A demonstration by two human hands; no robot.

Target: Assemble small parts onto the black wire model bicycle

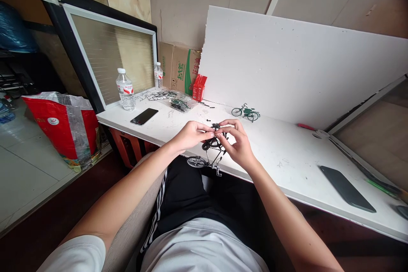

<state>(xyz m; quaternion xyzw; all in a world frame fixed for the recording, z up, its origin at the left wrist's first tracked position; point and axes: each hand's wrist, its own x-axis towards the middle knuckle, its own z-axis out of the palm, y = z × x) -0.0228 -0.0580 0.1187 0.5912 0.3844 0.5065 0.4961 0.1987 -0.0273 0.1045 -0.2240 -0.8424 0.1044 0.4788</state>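
A small black model bicycle [213,153] is held up at the table's front edge, its rear wheel end upward and its handlebar end hanging toward my lap. My left hand [195,134] pinches it from the left near the rear rack. From the right, the fingers of my right hand [235,139] close on the same part, fingertips nearly meeting those of the left. Whatever small piece lies between the fingertips is hidden. Farther back on the white table [270,153] stands a green model bicycle [246,112].
Behind my left hand lie a plastic bag of parts [181,103], black part frames [161,94] and a phone [144,116]. Water bottles [126,89], a red box [199,88] and a carton [180,68] stand at the back left. A dark phone [347,188] lies on the right.
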